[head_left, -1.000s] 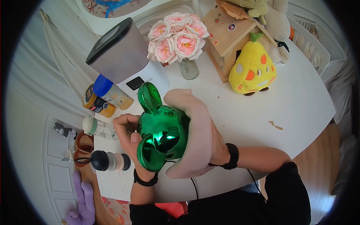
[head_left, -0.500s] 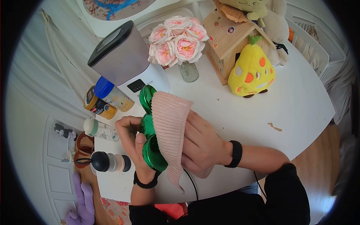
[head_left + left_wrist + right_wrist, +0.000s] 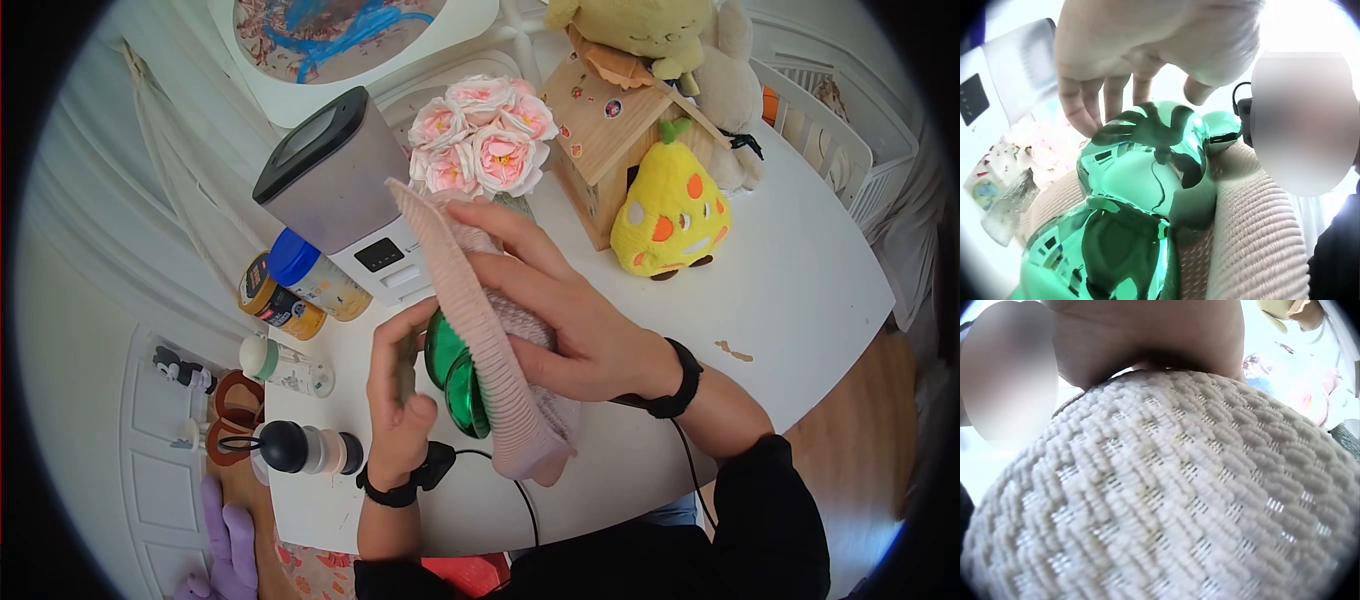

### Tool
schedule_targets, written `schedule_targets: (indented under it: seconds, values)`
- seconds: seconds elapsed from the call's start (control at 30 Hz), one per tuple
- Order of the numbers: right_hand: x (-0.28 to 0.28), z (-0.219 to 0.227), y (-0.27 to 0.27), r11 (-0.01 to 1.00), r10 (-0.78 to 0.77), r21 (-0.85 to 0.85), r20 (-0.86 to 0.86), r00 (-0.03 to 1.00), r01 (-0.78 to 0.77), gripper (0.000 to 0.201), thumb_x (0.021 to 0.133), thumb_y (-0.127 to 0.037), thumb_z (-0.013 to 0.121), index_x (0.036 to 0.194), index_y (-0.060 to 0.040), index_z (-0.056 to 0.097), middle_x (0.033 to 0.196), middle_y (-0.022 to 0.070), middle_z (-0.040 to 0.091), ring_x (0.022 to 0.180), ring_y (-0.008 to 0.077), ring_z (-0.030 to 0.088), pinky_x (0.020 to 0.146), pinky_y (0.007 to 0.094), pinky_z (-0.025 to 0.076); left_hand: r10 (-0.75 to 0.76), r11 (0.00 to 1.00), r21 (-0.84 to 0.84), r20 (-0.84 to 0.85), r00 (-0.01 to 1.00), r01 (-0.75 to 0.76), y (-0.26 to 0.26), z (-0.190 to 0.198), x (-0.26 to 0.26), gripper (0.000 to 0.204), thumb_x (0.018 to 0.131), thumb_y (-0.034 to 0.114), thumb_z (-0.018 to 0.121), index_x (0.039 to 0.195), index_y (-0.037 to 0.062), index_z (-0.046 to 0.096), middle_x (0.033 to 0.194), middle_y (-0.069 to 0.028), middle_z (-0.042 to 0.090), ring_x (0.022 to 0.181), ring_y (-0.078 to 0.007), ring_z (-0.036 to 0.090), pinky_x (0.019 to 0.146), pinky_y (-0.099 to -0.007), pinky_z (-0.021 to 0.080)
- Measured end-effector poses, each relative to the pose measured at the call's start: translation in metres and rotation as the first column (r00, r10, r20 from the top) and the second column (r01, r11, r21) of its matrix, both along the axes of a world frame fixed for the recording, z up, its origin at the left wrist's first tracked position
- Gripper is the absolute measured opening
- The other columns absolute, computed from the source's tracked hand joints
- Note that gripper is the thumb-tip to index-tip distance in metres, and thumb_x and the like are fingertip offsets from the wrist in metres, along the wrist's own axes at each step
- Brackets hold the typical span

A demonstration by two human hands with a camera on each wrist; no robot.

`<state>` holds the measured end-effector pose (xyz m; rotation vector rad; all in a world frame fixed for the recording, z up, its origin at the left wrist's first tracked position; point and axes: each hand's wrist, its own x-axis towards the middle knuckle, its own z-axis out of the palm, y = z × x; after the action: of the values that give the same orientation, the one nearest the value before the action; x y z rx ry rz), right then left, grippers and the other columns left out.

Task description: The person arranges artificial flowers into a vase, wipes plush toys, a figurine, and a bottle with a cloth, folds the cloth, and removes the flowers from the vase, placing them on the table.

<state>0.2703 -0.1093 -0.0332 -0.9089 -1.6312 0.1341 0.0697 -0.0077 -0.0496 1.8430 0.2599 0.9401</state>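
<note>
A shiny green bear-shaped figure (image 3: pixel 462 390) with round ears is partly hidden by a pink knitted hat (image 3: pixel 510 410). The hat's ribbed edge faces the left hand, and the hat lies over the far side of the figure. Spread over the hat's outside, my right hand (image 3: pixel 585 310) grips it. My left hand (image 3: pixel 395 400) is beside the figure, its fingertips at the figure's surface in the left wrist view and its thumb apart. In the right wrist view the hat's woven crown (image 3: pixel 1172 487) takes up most of the picture.
Behind the hands stand a grey-and-white appliance (image 3: pixel 335 190), pink flowers (image 3: pixel 480 140) in a vase and a wooden house (image 3: pixel 610 130). A yellow pear plush (image 3: pixel 670 220) sits by the house. Bottles (image 3: pixel 290 365) and canisters (image 3: pixel 280 300) line the table's left side.
The pink hat has turned and moved over the green figure, covering more of it. Both hands have shifted right and my left fingers have loosened. The view has tilted slightly.
</note>
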Motion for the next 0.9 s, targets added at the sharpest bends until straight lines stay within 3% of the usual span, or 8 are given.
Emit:
schedule_targets:
  seconds: [0.07,0.17,0.37,0.43,0.53,0.7,0.83,0.9]
  values:
    - [-0.002,-0.001,0.000,1.000,-0.010,0.011,-0.009,1.000,0.010,0.049,0.086,-0.006,0.063,0.135,-0.0001,0.055,0.152,0.0205,0.032,0.141,0.0385,0.034,0.116,0.0458,0.028,-0.078,0.996,0.027,-0.111,0.991,0.081,0.001,-0.001,-0.001,0.113,0.065,0.053,0.092,0.146,-0.0013,0.033,0.146,-0.0161,0.043,0.136,-0.0288,0.044,0.110,-0.0396,0.038]
    - [-0.002,-0.001,0.004,0.998,-0.035,0.058,0.002,0.999,0.035,0.044,0.086,-0.002,0.062,0.130,0.0010,0.057,0.146,0.0193,0.040,0.135,0.0352,0.042,0.112,0.0432,0.033,-0.054,0.997,-0.058,-0.020,0.998,0.053,-0.007,-0.005,0.011,0.121,0.055,0.041,0.099,0.148,0.0024,0.031,0.136,-0.0131,0.047,0.128,-0.0273,0.048,0.107,-0.0387,0.041]
    - [0.005,-0.006,-0.004,0.993,-0.061,0.089,-0.207,0.976,0.081,0.030,0.084,0.006,0.060,0.114,0.0042,0.064,0.123,0.0137,0.059,0.113,0.0296,0.056,0.096,0.0349,0.044,-0.065,0.997,-0.032,-0.041,0.997,0.063,0.046,-0.016,-0.003,0.116,0.057,0.041,0.098,0.146,0.0048,0.033,0.114,-0.0061,0.047,0.107,-0.0189,0.052,0.094,-0.0325,0.045]
    - [0.006,-0.005,-0.009,0.996,0.001,0.080,-0.317,0.948,0.026,0.032,0.086,0.005,0.060,0.118,0.0048,0.062,0.124,0.0161,0.059,0.104,0.0299,0.062,0.092,0.0335,0.047,-0.078,0.994,-0.071,0.055,0.995,0.081,0.042,-0.011,0.000,0.095,0.070,0.035,0.093,0.141,0.0039,0.038,0.110,-0.0054,0.051,0.102,-0.0160,0.054,0.088,-0.0307,0.046]
    - [-0.002,-0.009,-0.010,0.966,-0.195,0.122,-0.223,0.955,0.226,0.034,0.087,0.003,0.060,0.121,0.0044,0.061,0.122,0.0186,0.061,0.102,0.0328,0.065,0.088,0.0354,0.051,0.017,0.991,-0.132,-0.075,0.997,-0.027,0.029,-0.004,0.003,0.041,0.091,0.014,0.070,0.124,0.0011,0.049,0.100,-0.0046,0.056,0.093,-0.0126,0.054,0.083,-0.0269,0.045]
    - [-0.018,-0.010,-0.012,0.897,-0.374,0.225,-0.072,0.925,0.380,0.036,0.088,0.002,0.059,0.124,0.0050,0.060,0.116,0.0221,0.063,0.105,0.0371,0.065,0.087,0.0383,0.055,0.045,0.981,-0.168,-0.268,0.962,-0.093,-0.007,0.019,-0.013,0.044,0.082,0.004,0.055,0.126,0.0023,0.047,0.106,-0.0072,0.058,0.098,-0.0157,0.054,0.084,-0.0285,0.044]
    - [-0.018,-0.006,-0.026,0.962,-0.167,0.201,-0.096,0.981,0.184,0.033,0.095,0.000,0.054,0.127,0.0076,0.057,0.110,0.0209,0.069,0.095,0.0304,0.070,0.084,0.0350,0.056,0.069,0.994,-0.065,-0.276,0.959,-0.090,-0.016,0.022,-0.019,0.073,0.077,0.026,0.078,0.137,0.0011,0.044,0.116,-0.0122,0.059,0.106,-0.0223,0.056,0.094,-0.0369,0.044]
    - [-0.025,-0.003,-0.035,0.982,0.145,-0.011,-0.610,0.779,-0.191,0.030,0.101,-0.004,0.048,0.128,0.0082,0.057,0.109,0.0159,0.071,0.095,0.0185,0.070,0.084,0.0302,0.056,-0.044,0.999,-0.038,-0.356,0.933,0.032,-0.012,0.032,-0.023,0.096,0.072,0.034,0.086,0.147,-0.0003,0.038,0.122,-0.0136,0.059,0.108,-0.0229,0.056,0.096,-0.0395,0.045]
